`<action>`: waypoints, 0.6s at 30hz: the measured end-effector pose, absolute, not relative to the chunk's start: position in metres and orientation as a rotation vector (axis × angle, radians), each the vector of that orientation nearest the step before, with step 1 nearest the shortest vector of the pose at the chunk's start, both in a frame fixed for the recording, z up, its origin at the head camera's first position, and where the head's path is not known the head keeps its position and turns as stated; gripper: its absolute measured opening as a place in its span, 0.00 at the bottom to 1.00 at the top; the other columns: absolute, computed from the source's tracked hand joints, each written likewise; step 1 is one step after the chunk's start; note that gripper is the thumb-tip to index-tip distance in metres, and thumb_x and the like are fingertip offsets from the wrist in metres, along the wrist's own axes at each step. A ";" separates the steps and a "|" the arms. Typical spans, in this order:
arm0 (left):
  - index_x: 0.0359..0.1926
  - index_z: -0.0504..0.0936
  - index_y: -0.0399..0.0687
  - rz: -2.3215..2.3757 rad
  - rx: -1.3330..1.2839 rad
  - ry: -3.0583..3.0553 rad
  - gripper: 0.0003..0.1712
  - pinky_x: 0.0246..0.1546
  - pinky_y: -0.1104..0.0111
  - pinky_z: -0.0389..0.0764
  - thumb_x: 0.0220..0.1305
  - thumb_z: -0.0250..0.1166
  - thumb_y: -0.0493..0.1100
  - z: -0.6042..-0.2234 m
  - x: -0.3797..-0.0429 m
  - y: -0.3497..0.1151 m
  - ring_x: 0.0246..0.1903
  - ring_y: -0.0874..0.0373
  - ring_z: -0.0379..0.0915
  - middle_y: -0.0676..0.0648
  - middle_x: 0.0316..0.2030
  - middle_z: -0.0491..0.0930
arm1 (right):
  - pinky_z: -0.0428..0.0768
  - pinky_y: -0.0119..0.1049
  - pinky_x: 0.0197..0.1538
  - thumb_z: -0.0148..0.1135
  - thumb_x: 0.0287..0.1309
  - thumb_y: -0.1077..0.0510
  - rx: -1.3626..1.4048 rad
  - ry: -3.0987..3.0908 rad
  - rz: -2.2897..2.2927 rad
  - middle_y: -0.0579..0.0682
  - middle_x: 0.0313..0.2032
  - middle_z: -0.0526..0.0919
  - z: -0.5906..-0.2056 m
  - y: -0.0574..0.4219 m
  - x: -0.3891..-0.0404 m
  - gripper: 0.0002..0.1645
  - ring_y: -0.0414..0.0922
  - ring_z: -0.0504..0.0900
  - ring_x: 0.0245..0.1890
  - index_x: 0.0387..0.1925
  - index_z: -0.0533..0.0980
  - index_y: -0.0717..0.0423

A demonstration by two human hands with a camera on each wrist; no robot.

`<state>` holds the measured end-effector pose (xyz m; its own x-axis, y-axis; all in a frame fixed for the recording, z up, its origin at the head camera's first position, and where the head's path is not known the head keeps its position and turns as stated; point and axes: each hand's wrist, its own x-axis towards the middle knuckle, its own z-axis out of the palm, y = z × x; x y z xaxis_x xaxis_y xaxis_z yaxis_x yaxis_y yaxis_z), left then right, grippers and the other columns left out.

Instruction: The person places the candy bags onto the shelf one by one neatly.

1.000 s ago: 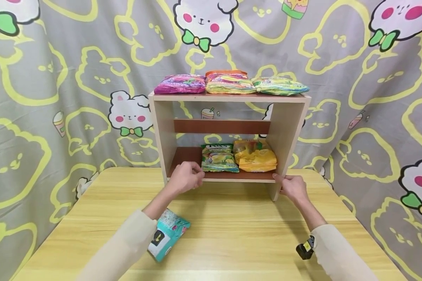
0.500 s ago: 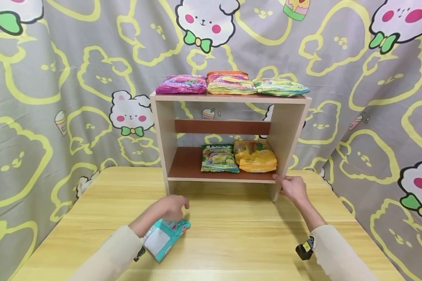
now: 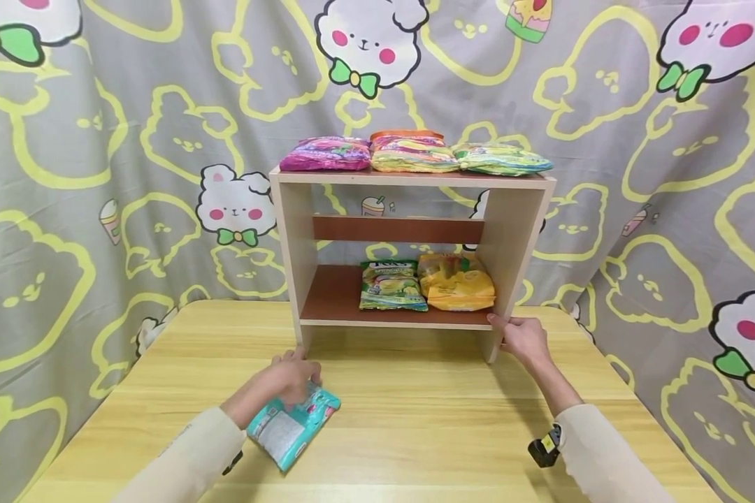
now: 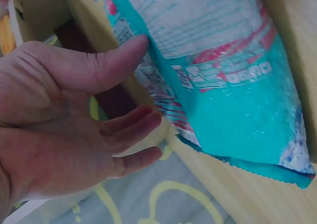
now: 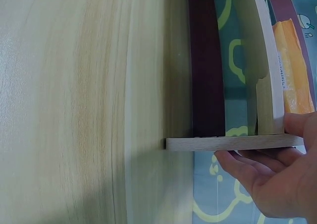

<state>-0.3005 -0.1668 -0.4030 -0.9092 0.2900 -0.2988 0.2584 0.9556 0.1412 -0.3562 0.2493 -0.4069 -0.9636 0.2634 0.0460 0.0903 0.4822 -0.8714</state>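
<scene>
A teal bag [image 3: 283, 436] with a pale panel lies at an angle on the table, left of centre. My left hand [image 3: 284, 377] is over its far end. In the left wrist view that hand's thumb [image 4: 116, 60] is right at the bag's edge, and its fingers are spread apart. My right hand [image 3: 524, 339] holds the small wooden shelf [image 3: 398, 228] by the lower part of its right side panel. From the right wrist, the thumb [image 5: 297, 124] shows on the inner side of that panel [image 5: 223, 143], with the fingers on its outer side.
On the middle board stand a green candy bag [image 3: 391, 286] and a yellow bag [image 3: 459, 293], both toward the right. A purple bag [image 3: 327, 155], a multicoloured bag [image 3: 413, 154] and a light green bag [image 3: 502, 159] lie on top. A patterned curtain [image 3: 132, 140] hangs behind the table [image 3: 428, 433].
My left hand has come away from the middle board, moving down and toward me to the teal bag. My right hand has stayed on the side panel.
</scene>
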 end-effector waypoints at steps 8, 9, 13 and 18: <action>0.36 0.76 0.45 0.114 0.380 2.813 0.25 0.47 0.54 0.66 0.33 0.74 0.25 -0.401 -0.303 -0.164 0.39 0.49 0.67 0.46 0.37 0.75 | 0.82 0.47 0.44 0.61 0.58 0.40 -0.290 -2.557 1.490 0.67 0.49 0.79 -0.408 0.250 -0.357 0.33 0.51 0.86 0.34 0.48 0.80 0.66; 0.36 0.76 0.44 0.116 0.382 2.812 0.26 0.47 0.54 0.68 0.33 0.75 0.26 -0.401 -0.304 -0.165 0.37 0.49 0.68 0.46 0.35 0.76 | 0.82 0.47 0.44 0.61 0.57 0.40 -0.296 -2.557 1.492 0.67 0.49 0.79 -0.409 0.250 -0.357 0.32 0.51 0.86 0.34 0.48 0.80 0.65; 0.33 0.75 0.41 0.131 0.387 2.805 0.25 0.44 0.56 0.78 0.32 0.77 0.26 -0.400 -0.307 -0.167 0.33 0.52 0.70 0.47 0.30 0.76 | 0.83 0.45 0.43 0.61 0.57 0.39 -0.292 -2.559 1.488 0.67 0.49 0.79 -0.408 0.250 -0.357 0.33 0.51 0.86 0.33 0.48 0.80 0.65; 0.30 0.79 0.42 0.194 0.434 2.790 0.16 0.34 0.61 0.79 0.40 0.74 0.27 -0.394 -0.309 -0.164 0.29 0.55 0.68 0.49 0.28 0.76 | 0.83 0.43 0.42 0.61 0.58 0.40 -0.298 -2.564 1.474 0.68 0.50 0.79 -0.407 0.251 -0.358 0.33 0.52 0.86 0.34 0.49 0.79 0.65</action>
